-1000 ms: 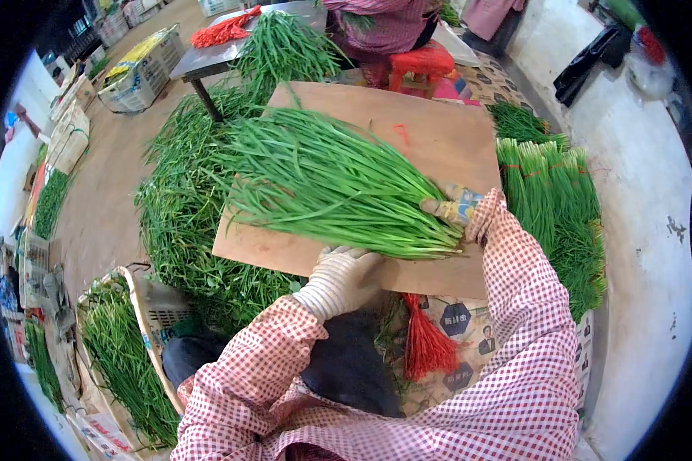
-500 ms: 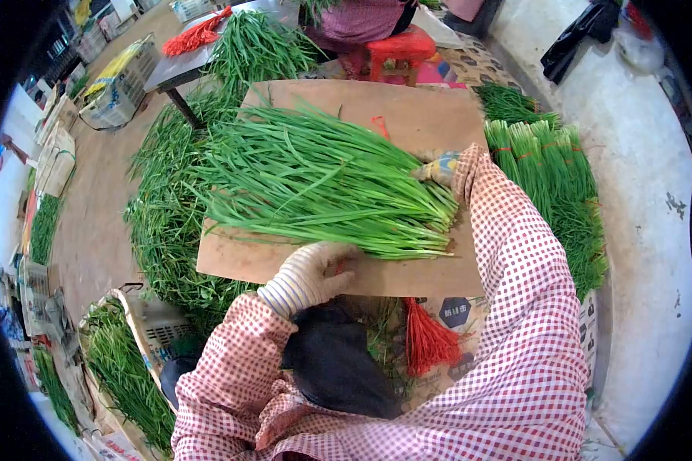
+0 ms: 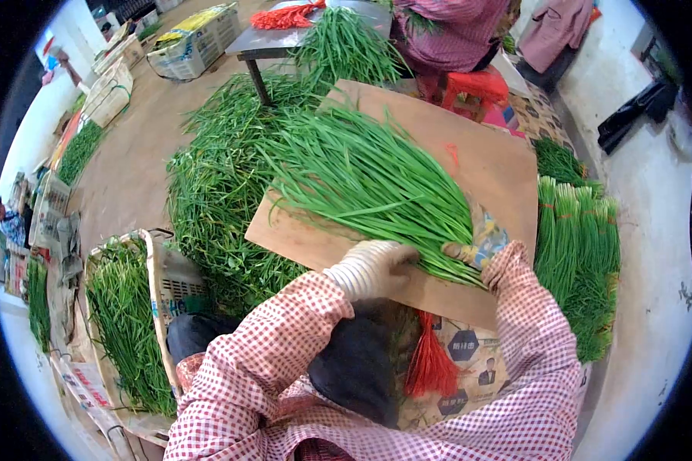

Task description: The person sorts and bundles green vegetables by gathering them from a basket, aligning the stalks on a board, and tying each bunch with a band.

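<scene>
Tilted brown board [image 3: 504, 184]: loose green stalks [image 3: 377, 180] spread across, small red tie [image 3: 453, 155] beside them.

Greens [image 3: 384, 188]: smooth, slightly glossy. Board [image 3: 509, 180]: matt, wood-like. Left hand [image 3: 373, 269]: ribbed cloth glove [image 3: 360, 267]. Stool [image 3: 477, 83]: smooth plastic.

Produce-packing workroom: loose greens [image 3: 377, 180] on board [image 3: 496, 173], heap [image 3: 215, 184] past its left edge, banded bundles [image 3: 573, 230] past its right, filled crate [image 3: 183, 278], red strands [image 3: 287, 17] on table [image 3: 265, 40].

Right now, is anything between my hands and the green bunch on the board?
Nothing visible. Your right hand is on the green bunch, and your left hand is by its near edge, with nothing seen between. The red strand lies beyond, on the board.
</scene>
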`<state>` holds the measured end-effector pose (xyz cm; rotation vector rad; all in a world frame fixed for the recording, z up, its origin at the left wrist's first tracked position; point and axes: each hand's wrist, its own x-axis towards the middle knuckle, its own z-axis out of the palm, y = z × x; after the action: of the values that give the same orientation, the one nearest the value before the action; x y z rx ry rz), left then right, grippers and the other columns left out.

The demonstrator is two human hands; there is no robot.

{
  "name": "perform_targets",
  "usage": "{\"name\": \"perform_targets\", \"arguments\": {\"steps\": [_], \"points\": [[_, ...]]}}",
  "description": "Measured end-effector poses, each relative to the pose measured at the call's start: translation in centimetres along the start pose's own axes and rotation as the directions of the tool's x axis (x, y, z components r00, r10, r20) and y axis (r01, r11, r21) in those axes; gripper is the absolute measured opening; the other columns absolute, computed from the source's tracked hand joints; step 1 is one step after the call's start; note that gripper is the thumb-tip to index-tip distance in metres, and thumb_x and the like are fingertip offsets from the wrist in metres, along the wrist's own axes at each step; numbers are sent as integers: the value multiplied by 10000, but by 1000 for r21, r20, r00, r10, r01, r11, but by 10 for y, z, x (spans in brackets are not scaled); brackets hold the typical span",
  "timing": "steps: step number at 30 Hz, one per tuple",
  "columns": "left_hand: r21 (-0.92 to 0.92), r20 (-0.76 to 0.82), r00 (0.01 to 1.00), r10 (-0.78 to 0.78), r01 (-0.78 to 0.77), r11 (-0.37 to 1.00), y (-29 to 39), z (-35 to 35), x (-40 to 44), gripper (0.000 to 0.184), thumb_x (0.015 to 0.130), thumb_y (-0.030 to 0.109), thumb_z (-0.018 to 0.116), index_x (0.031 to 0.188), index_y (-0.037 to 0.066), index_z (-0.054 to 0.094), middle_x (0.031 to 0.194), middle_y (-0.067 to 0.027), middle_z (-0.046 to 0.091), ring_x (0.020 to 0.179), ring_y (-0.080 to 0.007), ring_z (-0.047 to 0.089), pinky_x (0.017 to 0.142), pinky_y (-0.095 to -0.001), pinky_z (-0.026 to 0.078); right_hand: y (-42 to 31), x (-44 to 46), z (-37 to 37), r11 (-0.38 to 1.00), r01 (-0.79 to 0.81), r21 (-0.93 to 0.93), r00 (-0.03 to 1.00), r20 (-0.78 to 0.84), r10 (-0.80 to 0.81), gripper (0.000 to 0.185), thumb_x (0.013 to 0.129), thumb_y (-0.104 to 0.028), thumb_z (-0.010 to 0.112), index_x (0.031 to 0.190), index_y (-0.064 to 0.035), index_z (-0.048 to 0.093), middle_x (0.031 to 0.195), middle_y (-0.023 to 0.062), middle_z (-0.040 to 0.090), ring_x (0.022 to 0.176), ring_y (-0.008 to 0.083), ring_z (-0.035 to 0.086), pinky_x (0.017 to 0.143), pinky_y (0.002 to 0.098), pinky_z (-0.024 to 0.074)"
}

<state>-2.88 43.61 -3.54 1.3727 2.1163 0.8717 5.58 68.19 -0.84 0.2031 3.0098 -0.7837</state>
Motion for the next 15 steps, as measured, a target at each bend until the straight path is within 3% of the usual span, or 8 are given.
{"name": "perform_targets", "arguments": {"steps": [1, 4, 5, 8, 10, 12, 13, 15], "points": [[122, -29, 994, 106, -101, 987, -3, 5, -1, 475, 759, 204, 670, 1199, 59, 563, 1043, -191, 637, 971, -355, 619, 827, -438, 508, -2, -1, 2, 999, -13, -48, 999, -50, 11, 883, 807, -516, 653, 1469, -79, 264, 1261, 293, 512, 1212, 411, 490, 1030, 439, 398], [239, 164, 971, 174, -210, 948, 19, -4, -20, 429, 750, 204, 668, 1150, 71, 588, 1102, -149, 632, 1013, -339, 606, 832, -448, 509, 32, 16, 13, 991, -132, -26, 990, -50, 131, 743, 892, -486, 551, 1460, -82, 294, 1189, 297, 549, 1130, 435, 533, 973, 456, 431], [233, 118, 941, 317, -337, 912, 13, 2, -25, 364, 755, 202, 669, 1094, 91, 602, 1039, -140, 638, 969, -338, 614, 801, -441, 511, 41, 16, 20, 980, -112, -163, 989, -112, 94, 643, 942, -464, 468, 1445, -87, 335, 1145, 290, 568, 1044, 440, 568, 915, 466, 457], [247, -81, 880, 468, -437, 865, 16, -14, -27, 318, 765, 193, 664, 1062, 95, 605, 987, -131, 642, 911, -317, 627, 752, -418, 512, 24, 18, 13, 963, -200, -179, 978, -98, 184, 636, 943, -470, 461, 1433, -78, 356, 1125, 277, 577, 1000, 440, 580, 898, 467, 467], [235, -80, 899, 430, -402, 885, 10, -24, -10, 402, 756, 257, 683, 1122, 116, 596, 1102, -152, 607, 1024, -323, 589, 815, -469, 478, 35, 20, 22, 970, -168, -174, 979, -149, 142, 595, 956, -441, 449, 1419, -75, 377, 1130, 277, 579, 1022, 436, 579, 900, 466, 467], [541, -325, 816, 478, -254, 802, 12, -29, 5, 553, 742, 362, 699, 1232, 147, 560, 1297, -181, 508, 1203, -375, 475, 948, -578, 379, 37, 20, 25, 974, -200, -108, 963, -206, 175, 552, 963, -404, 450, 1403, -76, 399, 1150, 284, 576, 1060, 435, 570, 907, 473, 462], [518, -274, 893, 357, -176, 837, 5, -16, 12, 791, 672, 511, 729, 1346, 184, 479, 1413, -187, 401, 1320, -425, 336, 1034, -671, 222, 36, 21, 25, 974, -199, -109, 963, -205, 174, 552, 963, -404, 450, 1403, -76, 399, 1150, 284, 576, 1060, 435, 570, 907, 473, 462], [504, -161, 947, 279, -164, 848, -2, -4, 8, 870, 635, 550, 741, 1371, 188, 450, 1419, -186, 400, 1330, -431, 327, 1054, -667, 199, 32, 21, 24, 967, -190, -167, 957, -250, 145, 520, 968, -364, 456, 1396, -73, 410, 1176, 289, 568, 1087, 438, 560, 930, 477, 450]]}}
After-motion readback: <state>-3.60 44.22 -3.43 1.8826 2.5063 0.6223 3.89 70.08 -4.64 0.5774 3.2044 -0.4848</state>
